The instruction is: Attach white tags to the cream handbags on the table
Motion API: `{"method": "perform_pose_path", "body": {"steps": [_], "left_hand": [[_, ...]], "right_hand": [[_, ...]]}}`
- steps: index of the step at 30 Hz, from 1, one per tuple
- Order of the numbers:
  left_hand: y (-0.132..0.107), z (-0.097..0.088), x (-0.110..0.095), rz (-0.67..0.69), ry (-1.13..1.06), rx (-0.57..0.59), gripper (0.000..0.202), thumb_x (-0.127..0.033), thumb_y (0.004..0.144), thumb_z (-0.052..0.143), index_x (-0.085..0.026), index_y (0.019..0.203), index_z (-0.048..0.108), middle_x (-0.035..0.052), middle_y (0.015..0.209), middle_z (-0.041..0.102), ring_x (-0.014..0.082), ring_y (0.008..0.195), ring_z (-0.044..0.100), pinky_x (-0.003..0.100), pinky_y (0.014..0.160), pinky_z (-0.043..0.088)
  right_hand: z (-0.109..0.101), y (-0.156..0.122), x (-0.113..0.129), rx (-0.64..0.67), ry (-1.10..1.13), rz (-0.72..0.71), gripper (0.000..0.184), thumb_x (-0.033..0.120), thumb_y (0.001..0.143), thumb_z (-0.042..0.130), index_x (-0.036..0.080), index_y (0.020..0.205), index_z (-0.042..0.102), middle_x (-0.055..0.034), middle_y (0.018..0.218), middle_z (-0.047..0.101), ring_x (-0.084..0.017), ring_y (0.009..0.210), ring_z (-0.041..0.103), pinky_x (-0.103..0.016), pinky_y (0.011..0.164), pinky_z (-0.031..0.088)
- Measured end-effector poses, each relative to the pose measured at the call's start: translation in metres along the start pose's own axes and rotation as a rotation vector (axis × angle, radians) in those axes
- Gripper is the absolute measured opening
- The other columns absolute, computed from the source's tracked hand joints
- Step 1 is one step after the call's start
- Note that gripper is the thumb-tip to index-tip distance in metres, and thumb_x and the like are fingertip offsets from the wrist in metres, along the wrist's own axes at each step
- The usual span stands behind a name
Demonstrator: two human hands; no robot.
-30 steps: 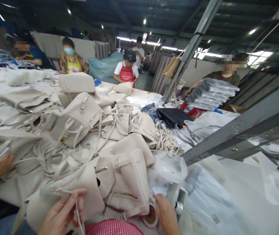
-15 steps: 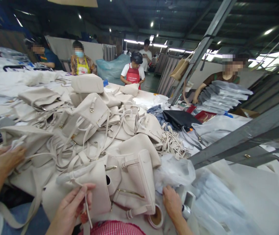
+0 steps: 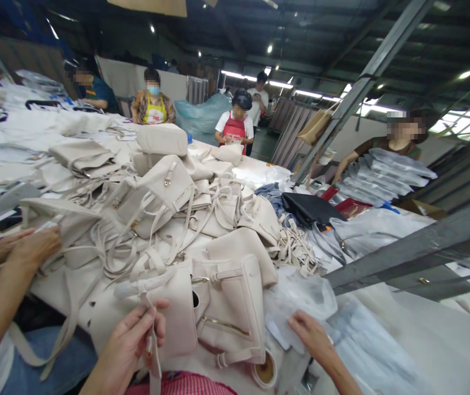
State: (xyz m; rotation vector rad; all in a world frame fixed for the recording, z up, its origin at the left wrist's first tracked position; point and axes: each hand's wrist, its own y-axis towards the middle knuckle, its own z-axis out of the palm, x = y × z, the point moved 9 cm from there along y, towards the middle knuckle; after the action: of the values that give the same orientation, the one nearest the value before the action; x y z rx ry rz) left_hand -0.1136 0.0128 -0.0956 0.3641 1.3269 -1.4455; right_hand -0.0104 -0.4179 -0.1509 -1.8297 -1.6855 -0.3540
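Observation:
My left hand (image 3: pixel 138 332) is closed, pinching a thin beige strap (image 3: pixel 155 362) between thumb and fingers. The strap hangs in front of a beige leather handbag (image 3: pixel 173 318) that lies on the table. Beside it is another beige bag (image 3: pixel 230 307) with a gold zipper. At the right, my right hand (image 3: pixel 311 332) has its fingers pinched on the edge of a clear plastic bag (image 3: pixel 301 293). A white card or paper (image 3: pixel 278 332) shows by the fingertips. Below that stands a round cup of brown stuff (image 3: pixel 266 370).
A co-worker's hands (image 3: pixel 39 249) work at a beige bag on my left. Beige bags (image 3: pixel 156 186) pile up ahead. A slanted metal post (image 3: pixel 367 82) and bar (image 3: pixel 424 236) cross the right side. Pale wrapped bundles (image 3: pixel 375 340) lie right. Several people stand around the table.
My right hand has shifted away from beside the metal cylinder and onto the plastic bag, which is drawn lower. My left hand still pinches the strap. The view has swung slightly left.

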Motion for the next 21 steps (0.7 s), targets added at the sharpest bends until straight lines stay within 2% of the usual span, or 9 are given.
{"method": "perform_pose_path", "body": {"steps": [3,6,8,12,14,16,18,21], "left_hand": [[-0.007,0.008,-0.004,-0.016,-0.016,0.025,0.065,-0.064,0.052,0.085,-0.020,0.089,0.057,-0.0010,0.061,0.064,0.0152,0.053,0.056,0.022,0.044,0.046],[-0.016,0.015,-0.010,-0.077,-0.087,0.050,0.065,-0.057,0.047,0.090,-0.019,0.083,0.053,0.0039,0.070,0.071,0.0150,0.058,0.062,0.021,0.051,0.048],[-0.022,0.017,-0.012,-0.127,-0.133,0.076,0.063,-0.051,0.046,0.093,-0.018,0.084,0.056,0.0048,0.075,0.072,0.0141,0.059,0.062,0.022,0.052,0.048],[-0.029,0.013,-0.011,-0.124,-0.158,0.132,0.052,-0.042,0.049,0.093,-0.011,0.081,0.066,0.0056,0.071,0.069,0.0105,0.057,0.058,0.020,0.053,0.046],[-0.032,0.007,-0.010,-0.067,-0.184,0.124,0.047,-0.041,0.048,0.092,-0.011,0.075,0.067,0.0043,0.067,0.066,0.0101,0.054,0.056,0.021,0.054,0.046],[-0.037,0.001,-0.010,0.001,-0.186,0.094,0.041,-0.040,0.049,0.089,-0.013,0.067,0.064,0.0008,0.060,0.060,0.0101,0.048,0.051,0.023,0.050,0.042],[-0.044,-0.006,-0.012,0.080,-0.169,0.051,0.037,-0.038,0.050,0.087,-0.014,0.059,0.061,0.0004,0.062,0.058,0.0101,0.049,0.049,0.023,0.049,0.039],[-0.057,-0.016,-0.018,0.177,-0.148,-0.005,0.033,-0.037,0.053,0.083,-0.012,0.054,0.063,0.0064,0.092,0.063,0.0108,0.064,0.052,0.023,0.056,0.039]], "right_hand": [[-0.012,-0.018,0.043,0.096,0.215,-0.022,0.035,0.055,0.083,0.045,0.023,0.084,0.057,-0.0022,0.078,0.066,-0.022,0.076,0.063,-0.032,0.068,0.049],[0.008,-0.040,0.103,0.368,0.614,-0.005,0.050,0.058,0.080,0.062,0.024,0.116,0.057,-0.0020,0.088,0.070,-0.020,0.075,0.064,-0.028,0.062,0.046],[0.028,-0.053,0.147,0.541,0.768,-0.010,0.061,0.053,0.075,0.073,0.024,0.125,0.055,-0.0031,0.091,0.072,-0.019,0.077,0.064,-0.027,0.065,0.045],[0.074,-0.073,0.220,0.800,0.728,-0.102,0.050,0.045,0.069,0.082,0.023,0.109,0.063,0.0020,0.076,0.067,-0.014,0.065,0.056,-0.024,0.059,0.038],[0.098,-0.080,0.247,0.865,0.675,-0.146,0.044,0.043,0.066,0.083,0.022,0.099,0.064,0.0051,0.068,0.060,-0.011,0.058,0.049,-0.023,0.055,0.033],[0.118,-0.082,0.266,0.860,0.594,-0.203,0.039,0.037,0.063,0.082,0.021,0.094,0.066,0.0048,0.068,0.059,-0.011,0.059,0.047,-0.023,0.055,0.034],[0.134,-0.081,0.278,0.812,0.521,-0.272,0.033,0.032,0.061,0.080,0.022,0.090,0.068,0.0031,0.071,0.062,-0.014,0.062,0.051,-0.025,0.056,0.038],[0.148,-0.075,0.286,0.740,0.496,-0.373,0.027,0.028,0.059,0.077,0.024,0.085,0.071,0.0025,0.071,0.065,-0.017,0.065,0.054,-0.026,0.056,0.041]]}}
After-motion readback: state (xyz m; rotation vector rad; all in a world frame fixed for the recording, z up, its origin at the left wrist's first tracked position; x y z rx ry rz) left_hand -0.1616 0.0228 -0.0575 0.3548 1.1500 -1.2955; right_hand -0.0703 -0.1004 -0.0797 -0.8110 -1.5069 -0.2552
